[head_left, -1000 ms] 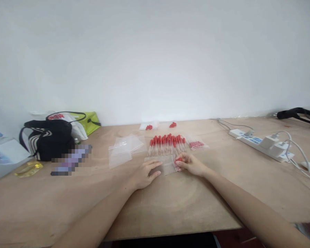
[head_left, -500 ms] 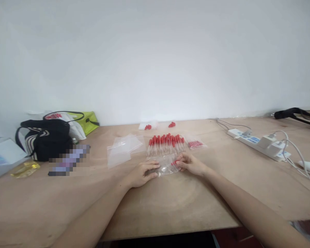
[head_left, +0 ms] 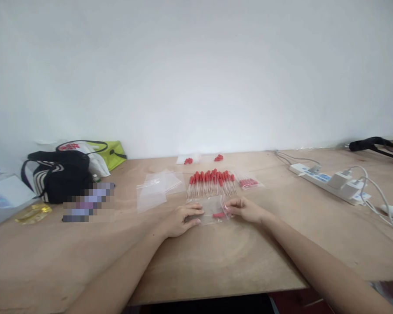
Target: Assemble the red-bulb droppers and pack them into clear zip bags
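Two bare hands flank a flat, transparent plastic bag (head_left: 206, 210) on the pale brown wooden table (head_left: 196, 266), and between them we find a slim red bulb-shaped piece (head_left: 218, 215), which shows against the film at the bag's right part; whether it lies fully inside, we cannot tell. The relation that counts here is a short one: the red piece sits just left of the right hand's (head_left: 245, 210) fingertips and slightly nearer to us, its long axis running roughly left to right, more or less in line with those fingers. The right hand is clearly the closer. We see its thumb and forefinger pinched together on the bag's right edge, while the left hand (head_left: 180, 220) rests at the opposite side, thumb and fingers parted over the film. Just past the bag's far edge, we have a dense row of red-topped clear slender tubes (head_left: 211, 177), so room is tight there. Flat transparent bags (head_left: 152, 198) lie beyond the left hand to the left, and a transparent bag with red-ended contents (head_left: 248, 182) lies beyond the right hand. Toward us, a stretch of wood leads to the table's near edge; farther right, wood separates the right hand from a white power strip (head_left: 321, 176).
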Tool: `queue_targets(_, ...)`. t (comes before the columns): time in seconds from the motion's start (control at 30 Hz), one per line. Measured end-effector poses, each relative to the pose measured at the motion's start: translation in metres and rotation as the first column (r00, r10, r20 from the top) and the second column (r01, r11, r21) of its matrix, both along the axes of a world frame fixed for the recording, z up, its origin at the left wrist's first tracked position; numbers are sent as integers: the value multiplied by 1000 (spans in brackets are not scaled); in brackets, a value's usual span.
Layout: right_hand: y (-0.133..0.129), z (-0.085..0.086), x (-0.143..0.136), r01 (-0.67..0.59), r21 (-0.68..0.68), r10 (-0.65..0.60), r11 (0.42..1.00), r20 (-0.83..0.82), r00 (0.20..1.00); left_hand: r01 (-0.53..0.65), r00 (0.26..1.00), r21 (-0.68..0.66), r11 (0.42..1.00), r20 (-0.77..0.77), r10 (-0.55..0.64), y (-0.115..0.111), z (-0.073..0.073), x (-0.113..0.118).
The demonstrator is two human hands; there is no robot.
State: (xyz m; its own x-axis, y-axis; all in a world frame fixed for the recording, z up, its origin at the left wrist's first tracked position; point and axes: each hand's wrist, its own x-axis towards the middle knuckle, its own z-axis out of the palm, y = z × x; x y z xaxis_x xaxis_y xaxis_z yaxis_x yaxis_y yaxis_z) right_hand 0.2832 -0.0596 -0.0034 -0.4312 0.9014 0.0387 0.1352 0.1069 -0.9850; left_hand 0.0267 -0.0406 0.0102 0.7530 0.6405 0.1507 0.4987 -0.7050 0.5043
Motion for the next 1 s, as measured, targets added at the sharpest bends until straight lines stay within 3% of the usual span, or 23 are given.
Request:
queue_targets(0.1, 5, 3, 7, 17, -119, -18, 993, -6, 1000, -5, 1000, 7, 1000, -11, 5, -1, -1, 1)
queue_targets(0.2, 20, 9, 16, 263, -17, -257, 965, 159, 953, 1, 1000, -8, 1000, -30, -1, -2, 0, 1)
queue_targets(0.3, 44, 16, 21, 544, 253, -599, 800, 327, 731, 24, 998, -40, 999, -58, -26, -2, 2, 0)
queue_targets(0.37, 59, 18, 20, 600, 333, -685, 728, 408, 604, 37, 996, -56, 998, -76, -41, -1, 3, -1)
queue_targets(0.67, 96, 6, -1, 674, 326, -716, 663, 540, 443, 48, 991, -35, 998, -124, -53, -3, 5, 0)
queue_targets(1.0, 103, 12, -3, 688, 276, -694, 671, 560, 452, 41, 970, 83, 996, -242, -20, -10, 9, 4)
